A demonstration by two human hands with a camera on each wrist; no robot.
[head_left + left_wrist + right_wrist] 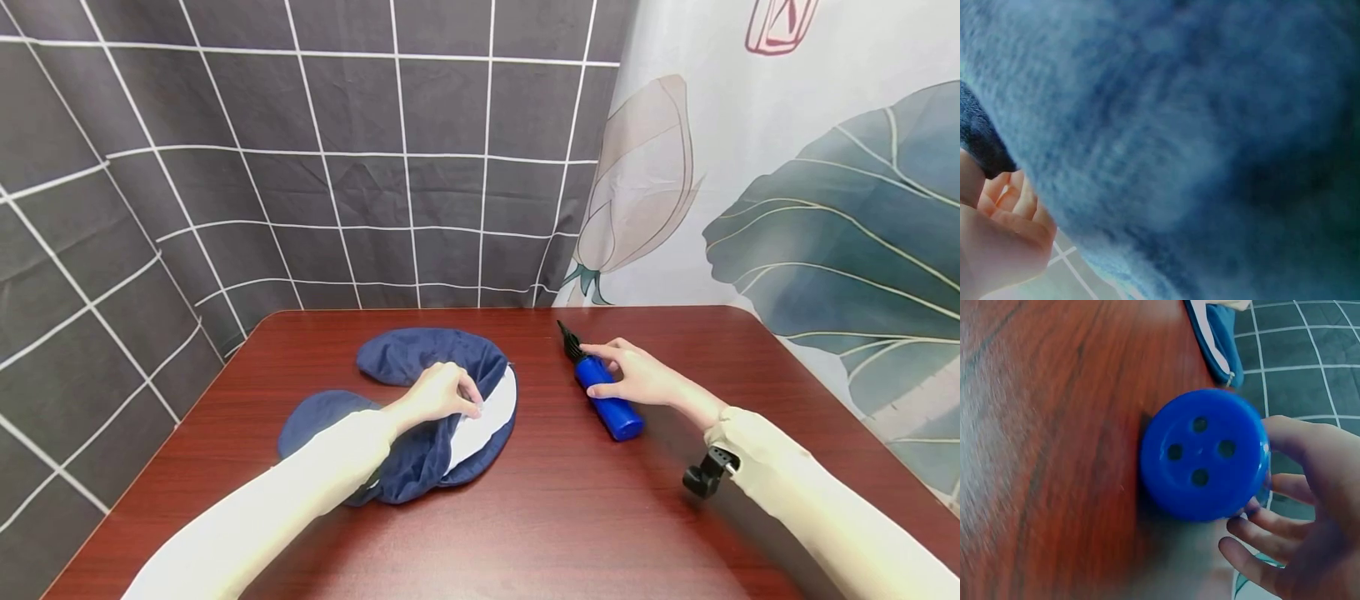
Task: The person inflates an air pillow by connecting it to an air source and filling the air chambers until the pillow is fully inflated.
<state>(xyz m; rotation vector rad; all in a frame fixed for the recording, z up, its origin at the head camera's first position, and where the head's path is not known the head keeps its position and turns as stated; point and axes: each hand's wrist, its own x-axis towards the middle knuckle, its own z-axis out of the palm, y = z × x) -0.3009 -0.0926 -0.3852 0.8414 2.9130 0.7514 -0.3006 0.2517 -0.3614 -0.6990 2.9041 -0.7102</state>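
Observation:
A navy, plush U-shaped neck pillow (431,350) lies on the table, its cover parted along one side to show a white inner (487,421). My left hand (442,392) reaches over the pillow and pinches the white inner at the opening. In the left wrist view, blurred blue plush (1147,125) fills most of the picture, with part of the left hand (1013,231) at the lower left. On the right, a blue hand pump (611,408) with a black ribbed nozzle lies slantwise. The right hand (630,375) holds it, thumb on the barrel and index finger by the nozzle.
The red-brown wooden table (525,533) reaches back to a dark grey curtain (360,192) with white grid lines. Beside that hangs a white curtain with a flower and leaf print (847,233). A small black device (705,475) sits at the right cuff.

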